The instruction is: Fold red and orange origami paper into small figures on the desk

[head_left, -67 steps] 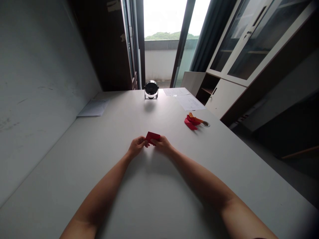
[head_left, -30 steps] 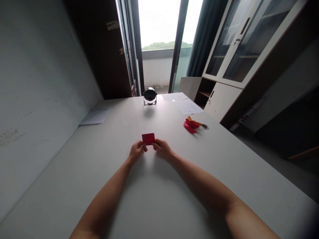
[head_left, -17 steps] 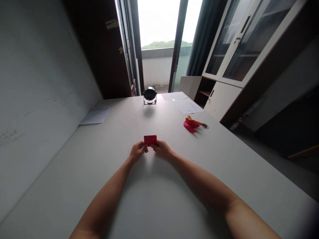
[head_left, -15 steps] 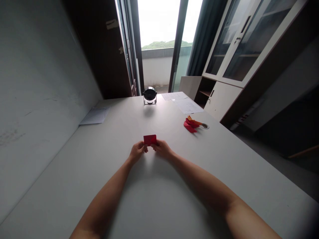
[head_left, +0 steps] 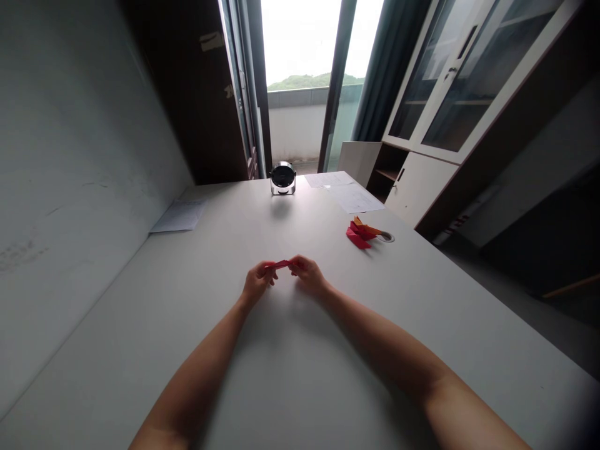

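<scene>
A small folded piece of red paper [head_left: 282, 264] is held between my two hands, turned nearly edge-on so that only a thin strip shows. My left hand [head_left: 258, 279] pinches its left end. At the right end, my right hand [head_left: 306, 272] grips it with thumb and fingers. Both hands are just above the white table [head_left: 281, 369]. To the right, apart from my hands, lie red and orange folded paper pieces [head_left: 360, 234] beside a white ring-shaped object [head_left: 386, 237], perhaps a tape roll.
A round black device on a metal stand [head_left: 282, 179] is at the table's far edge. Printed sheets [head_left: 354, 199] lie at the far right, and another paper [head_left: 178, 216] lies by the left wall. A white cabinet [head_left: 424, 184] stands beyond the right edge.
The red paper has tipped from showing its flat face to nearly edge-on. Both hands have turned slightly with it and keep their hold.
</scene>
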Action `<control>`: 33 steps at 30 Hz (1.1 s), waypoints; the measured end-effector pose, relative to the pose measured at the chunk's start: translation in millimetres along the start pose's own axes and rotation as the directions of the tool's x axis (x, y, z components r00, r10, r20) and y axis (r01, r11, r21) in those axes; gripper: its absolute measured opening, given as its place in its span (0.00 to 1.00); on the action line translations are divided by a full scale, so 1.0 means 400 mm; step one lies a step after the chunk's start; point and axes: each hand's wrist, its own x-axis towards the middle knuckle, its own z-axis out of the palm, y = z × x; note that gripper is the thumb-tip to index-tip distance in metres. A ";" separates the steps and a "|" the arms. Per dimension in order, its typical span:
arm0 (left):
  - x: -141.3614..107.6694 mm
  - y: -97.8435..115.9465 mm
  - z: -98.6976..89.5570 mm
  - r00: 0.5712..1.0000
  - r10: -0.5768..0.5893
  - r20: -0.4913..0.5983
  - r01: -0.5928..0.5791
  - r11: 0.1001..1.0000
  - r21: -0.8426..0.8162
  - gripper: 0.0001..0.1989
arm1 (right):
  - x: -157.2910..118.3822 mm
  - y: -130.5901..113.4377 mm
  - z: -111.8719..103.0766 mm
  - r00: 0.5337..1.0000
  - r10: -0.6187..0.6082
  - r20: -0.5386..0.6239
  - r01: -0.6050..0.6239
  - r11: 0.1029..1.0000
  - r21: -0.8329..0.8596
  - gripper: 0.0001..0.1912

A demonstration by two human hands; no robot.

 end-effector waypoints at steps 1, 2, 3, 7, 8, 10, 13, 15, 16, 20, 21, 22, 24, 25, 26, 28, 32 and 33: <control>0.000 0.003 0.001 1.000 0.011 0.003 -0.011 1.000 -0.029 0.18 | 0.000 0.000 0.000 1.000 -0.009 -0.005 0.009 1.000 -0.010 0.13; 0.001 0.006 0.002 1.000 0.018 0.001 -0.018 0.999 -0.051 0.16 | 0.000 0.000 0.000 1.000 -0.020 -0.009 0.020 1.000 -0.016 0.12; 0.001 0.009 0.002 1.000 0.020 -0.001 -0.020 0.998 -0.067 0.15 | 0.000 0.000 0.000 0.999 -0.032 -0.010 0.031 0.999 -0.018 0.12; 0.000 0.014 0.000 1.000 -0.013 -0.021 0.011 0.997 -0.080 0.14 | 0.002 -0.003 -0.002 0.998 -0.056 -0.007 0.056 0.998 0.007 0.09; 0.000 0.014 -0.001 0.999 -0.020 -0.025 0.018 0.997 -0.080 0.15 | 0.002 -0.005 -0.002 0.999 -0.053 -0.006 0.053 0.998 0.020 0.09; -0.002 0.014 -0.004 0.999 -0.030 -0.026 0.028 0.996 -0.083 0.16 | 0.001 -0.010 -0.001 0.999 -0.044 -0.005 0.044 0.998 0.042 0.09; -0.003 0.013 -0.006 0.999 -0.040 -0.002 0.039 0.994 -0.098 0.19 | -0.002 -0.020 0.000 0.999 -0.050 0.012 0.050 0.998 0.049 0.10; -0.003 0.011 -0.007 0.999 -0.046 0.013 0.047 0.993 -0.108 0.19 | -0.004 -0.025 0.000 0.997 -0.067 0.035 0.066 0.997 0.035 0.11; -0.003 0.010 -0.007 0.999 -0.043 0.019 0.045 0.993 -0.110 0.19 | -0.004 -0.026 0.000 0.996 -0.074 0.047 0.073 0.997 0.027 0.11; 0.000 0.007 -0.008 0.998 0.002 0.060 0.005 0.994 -0.109 0.17 | -0.002 -0.018 -0.006 0.995 -0.064 0.075 0.065 0.998 -0.010 0.13; 0.001 0.007 -0.008 0.997 0.009 0.072 -0.001 0.994 -0.107 0.16 | -0.001 -0.014 -0.007 0.996 -0.057 0.072 0.058 0.998 -0.020 0.14; 0.002 0.007 -0.008 0.997 0.012 0.080 -0.004 0.995 -0.104 0.16 | 0.000 -0.010 -0.008 0.997 -0.050 0.067 0.052 0.998 -0.030 0.14; 0.002 0.006 -0.008 0.997 0.011 0.082 -0.003 0.995 -0.095 0.16 | 0.001 -0.003 -0.010 0.997 -0.040 0.059 0.043 0.998 -0.047 0.15; 0.002 0.006 -0.007 0.997 0.009 0.078 -0.002 0.996 -0.090 0.17 | 0.001 -0.001 -0.010 0.998 -0.036 0.058 0.039 0.998 -0.049 0.16; 0.002 0.005 -0.006 0.997 0.008 0.075 -0.002 0.996 -0.084 0.18 | 0.001 0.000 -0.010 0.998 -0.034 0.059 0.037 0.998 -0.046 0.16; 0.002 0.003 -0.006 0.997 0.007 0.074 -0.002 0.997 -0.077 0.19 | 0.000 0.000 -0.008 0.997 -0.031 0.067 0.032 0.999 -0.024 0.16; 0.004 -0.004 -0.006 0.997 -0.003 0.075 0.010 0.996 -0.091 0.20 | -0.002 -0.001 -0.002 0.998 -0.022 0.061 0.021 0.999 0.026 0.17; 0.005 -0.007 -0.006 0.997 -0.008 0.071 0.015 0.995 -0.096 0.19 | -0.002 0.000 0.000 0.998 -0.020 0.058 0.018 0.999 0.031 0.17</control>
